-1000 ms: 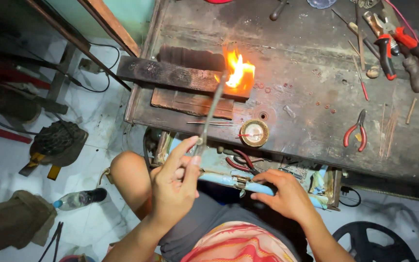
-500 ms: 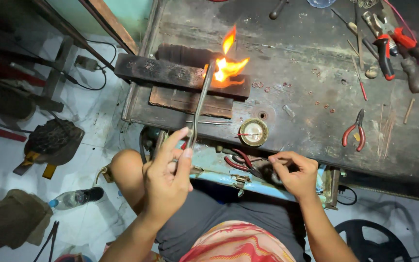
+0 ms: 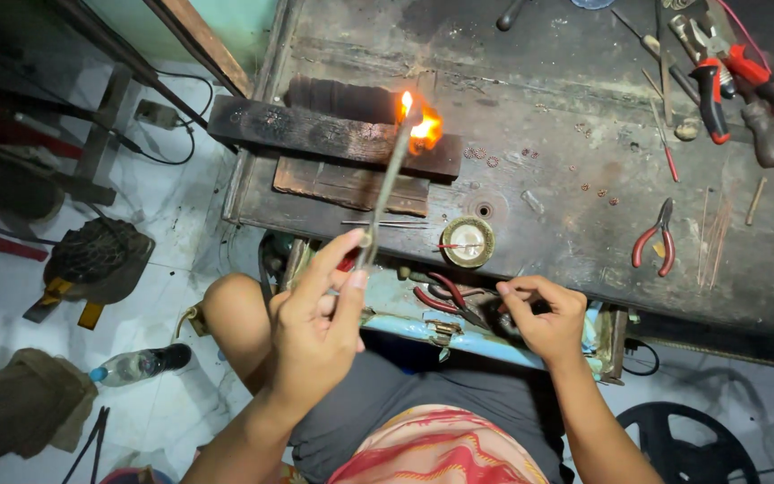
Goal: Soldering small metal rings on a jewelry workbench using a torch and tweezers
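Note:
My left hand (image 3: 320, 318) grips a thin metal torch pipe (image 3: 385, 193) that slants up and away from me. Its tip burns with an orange flame (image 3: 421, 125) over a charred wooden block (image 3: 333, 134) on the workbench. My right hand (image 3: 541, 315) rests at the front edge of the bench, over an open blue drawer (image 3: 459, 341), fingers curled around something small and dark that I cannot make out. Red-handled pliers (image 3: 445, 298) lie in the drawer just left of that hand. A small round tin (image 3: 468, 240) sits between my hands.
A dark, stained metal workbench (image 3: 566, 179) carries red-handled pliers (image 3: 656, 240), more hand tools (image 3: 727, 76) at the far right, and small scattered rings. On the white floor at left lie a plastic bottle (image 3: 141, 363), cables and a dark bundle (image 3: 96, 260). A black wheel (image 3: 683, 448) lies bottom right.
The flame has shrunk and the torch tip shifted slightly. My right hand rose from the drawer's front edge and curled its fingers over the drawer.

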